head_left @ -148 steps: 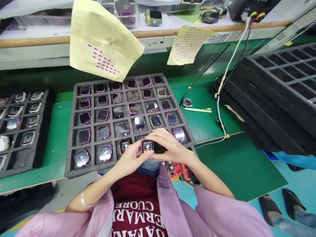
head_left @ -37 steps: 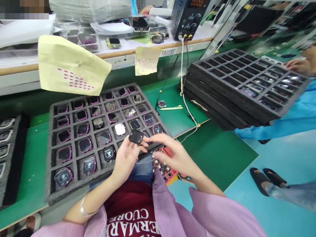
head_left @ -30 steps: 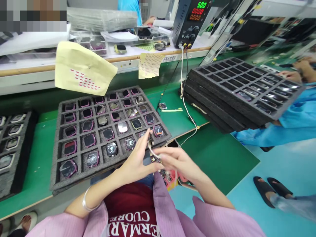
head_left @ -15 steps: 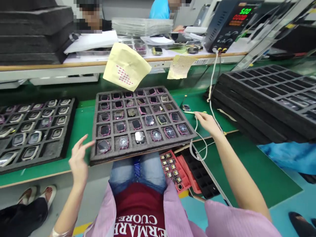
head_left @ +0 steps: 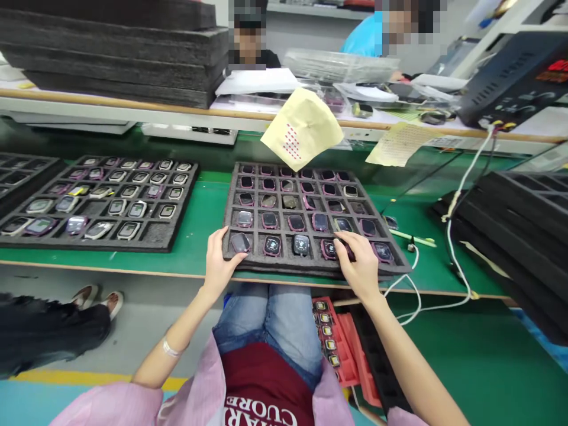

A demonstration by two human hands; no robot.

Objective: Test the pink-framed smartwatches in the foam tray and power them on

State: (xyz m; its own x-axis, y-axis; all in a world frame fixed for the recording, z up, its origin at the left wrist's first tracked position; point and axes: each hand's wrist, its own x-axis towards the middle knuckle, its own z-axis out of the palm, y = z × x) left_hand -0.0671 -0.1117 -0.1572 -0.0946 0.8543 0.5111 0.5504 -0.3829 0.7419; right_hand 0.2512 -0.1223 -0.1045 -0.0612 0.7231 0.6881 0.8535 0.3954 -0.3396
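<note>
A black foam tray (head_left: pixel 231 195) full of pink-rimmed smartwatch bodies lies on the green bench in front of me. My left hand (head_left: pixel 219 260) grips the tray's near left corner, thumb on top next to a watch (head_left: pixel 241 242). My right hand (head_left: pixel 359 263) rests on the tray's near right part, fingers over a watch (head_left: pixel 329 248) in the front row. Both hands touch the tray at its front edge, which overhangs the bench slightly.
A second foam tray (head_left: pixel 155 234) of watches lies to the left. Empty foam trays (head_left: pixel 523 219) are stacked at right, more (head_left: pixel 115 65) on the back shelf. White and black cables (head_left: pixel 450 207), yellow sticker sheets (head_left: pixel 302 127), a power supply (head_left: pixel 515 83). A red parts tray (head_left: pixel 337 349) sits under the bench. Two people sit opposite; someone's feet at left.
I held a watch in both hands earlier. Then my hands spread apart, the right reaching toward the cable. Now both have come down onto the front edge of the tray.
</note>
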